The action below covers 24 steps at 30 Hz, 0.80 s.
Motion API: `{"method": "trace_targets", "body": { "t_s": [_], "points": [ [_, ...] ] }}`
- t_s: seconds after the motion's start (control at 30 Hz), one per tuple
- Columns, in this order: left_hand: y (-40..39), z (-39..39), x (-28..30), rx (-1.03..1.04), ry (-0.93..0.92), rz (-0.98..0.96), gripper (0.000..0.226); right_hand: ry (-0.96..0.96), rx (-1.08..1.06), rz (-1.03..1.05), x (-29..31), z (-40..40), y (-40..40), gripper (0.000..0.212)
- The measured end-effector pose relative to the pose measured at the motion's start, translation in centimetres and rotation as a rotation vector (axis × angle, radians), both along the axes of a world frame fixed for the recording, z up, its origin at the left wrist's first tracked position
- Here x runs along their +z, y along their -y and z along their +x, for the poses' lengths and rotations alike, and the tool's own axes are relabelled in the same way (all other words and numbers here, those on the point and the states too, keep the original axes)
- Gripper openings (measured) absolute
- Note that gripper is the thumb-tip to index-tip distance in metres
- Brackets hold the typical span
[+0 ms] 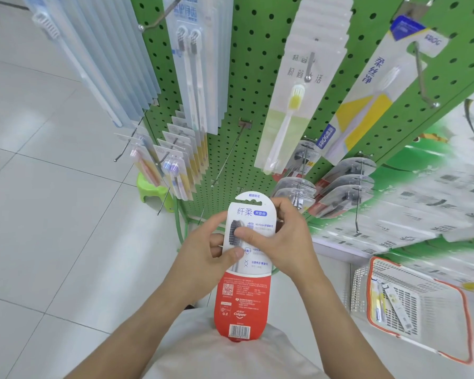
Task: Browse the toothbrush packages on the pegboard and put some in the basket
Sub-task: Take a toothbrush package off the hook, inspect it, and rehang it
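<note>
Pegboard (257,64), green, upper centre: hung with toothbrush packs, several hooks bare. Basket (460,291), lower right, on floor: holds two packs (389,305). Stool (151,191), green, left of the pegboard's foot. Package (244,283), red-and-white, frame centre, upright before the pegboard: left hand (203,258) and right hand (285,239) pinch its upper half, thumbs on front.

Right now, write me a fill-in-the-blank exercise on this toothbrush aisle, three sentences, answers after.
1. Both hands, left hand and right hand, hold one package whose lower half is ____ in colour.
2. The pegboard behind the hanging packs is ____ in colour.
3. The basket with the orange rim sits to the person's ____ side.

Missing words: red; green; right
</note>
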<state>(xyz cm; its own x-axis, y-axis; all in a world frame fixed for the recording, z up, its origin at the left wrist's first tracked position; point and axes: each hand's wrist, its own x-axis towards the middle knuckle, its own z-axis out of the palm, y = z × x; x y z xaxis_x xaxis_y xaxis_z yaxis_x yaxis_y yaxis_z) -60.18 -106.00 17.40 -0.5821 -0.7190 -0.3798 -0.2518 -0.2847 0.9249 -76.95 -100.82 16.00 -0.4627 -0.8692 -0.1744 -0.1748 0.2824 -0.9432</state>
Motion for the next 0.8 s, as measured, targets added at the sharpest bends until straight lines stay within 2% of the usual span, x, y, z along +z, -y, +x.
{"method": "trace_targets", "body": {
  "t_s": [0.1,0.23,0.3,0.5,0.8],
  "points": [
    [0.0,0.1,-0.3,-0.029,-0.024,0.003,0.058,0.089,-0.001,-0.022,-0.7,-0.1,-0.6,0.05],
    [0.1,0.1,-0.8,-0.047,-0.009,-0.021,0.057,0.243,-0.015,-0.138,-1.3,0.3,-1.7,0.031],
    [-0.1,0.0,-0.9,-0.045,-0.004,-0.02,0.056,0.266,-0.007,-0.123,-1.6,0.4,-2.3,0.033],
    [0.1,0.4,-1.3,-0.087,0.079,-0.077,0.059,0.194,0.144,0.004,-2.7,0.5,-4.5,0.06],
    [0.5,2.0,-1.5,-0.258,0.134,-0.088,0.087,0.201,0.302,0.122,-1.9,1.2,-6.1,0.105]
  ]
}}
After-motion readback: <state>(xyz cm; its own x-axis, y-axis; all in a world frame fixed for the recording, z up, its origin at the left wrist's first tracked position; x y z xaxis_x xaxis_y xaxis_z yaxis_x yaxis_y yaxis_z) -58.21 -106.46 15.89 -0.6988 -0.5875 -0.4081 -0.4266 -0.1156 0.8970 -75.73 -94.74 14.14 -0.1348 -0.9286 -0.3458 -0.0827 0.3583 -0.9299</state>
